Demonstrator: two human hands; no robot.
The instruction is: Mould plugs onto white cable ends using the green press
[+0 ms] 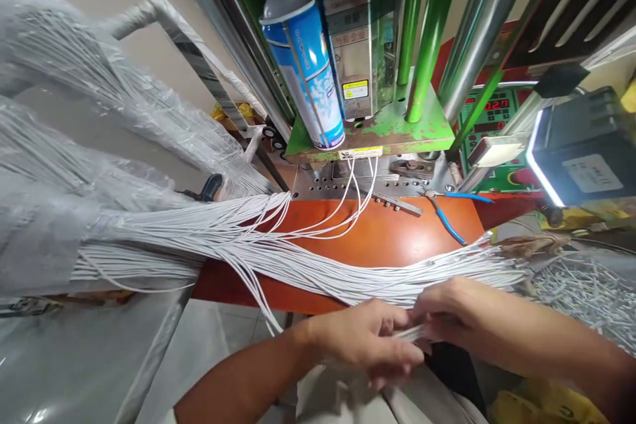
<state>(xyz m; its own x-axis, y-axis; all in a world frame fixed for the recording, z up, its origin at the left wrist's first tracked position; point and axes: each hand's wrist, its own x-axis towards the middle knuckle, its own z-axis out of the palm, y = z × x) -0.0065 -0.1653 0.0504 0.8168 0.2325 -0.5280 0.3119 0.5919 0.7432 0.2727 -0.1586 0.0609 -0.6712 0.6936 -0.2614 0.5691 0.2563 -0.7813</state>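
Observation:
Low in the head view, my left hand (pixel 370 338) is closed around a few white cables (pixel 408 334) held just in front of the bench edge. My right hand (pixel 447 311) meets it from the right, its fingers closed on the ends of those cables; its fingertips are partly hidden and slightly blurred. Right behind both hands, a thick bundle of white cables (pixel 318 265) lies across the orange bench top (pixel 397 232). Several white cables (pixel 355 189) curve from the bundle up into the tooling under the green press (pixel 392 136).
A blue spray can (pixel 311 73) stands on the press. Blue-handled pliers (pixel 444 215) and a metal bar (pixel 400 204) lie on the bench. Plastic-wrapped cable bundles (pixel 99 86) hang at left. At right are a lit lamp (pixel 576 152), control panel (pixel 489 112) and pile of small pieces (pixel 586 291).

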